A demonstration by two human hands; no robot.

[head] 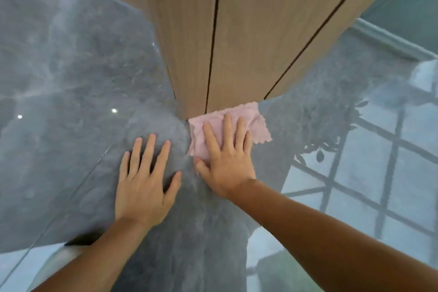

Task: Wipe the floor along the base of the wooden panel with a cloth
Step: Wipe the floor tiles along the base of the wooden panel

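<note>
Right hand (227, 161) flat, fingers apart, pressing pink cloth (256, 123) at wooden panel (237, 31) base; left hand (144, 182) splayed on floor (71, 78).

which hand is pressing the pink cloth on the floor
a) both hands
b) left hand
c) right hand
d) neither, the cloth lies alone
c: the right hand lies flat on the pink cloth at the base of the wooden panel, while the left hand rests spread on the bare floor beside it, off the cloth.

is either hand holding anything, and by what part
Nothing is gripped. The right hand presses flat on the cloth's near half; the left hand rests bare on the floor.
</note>
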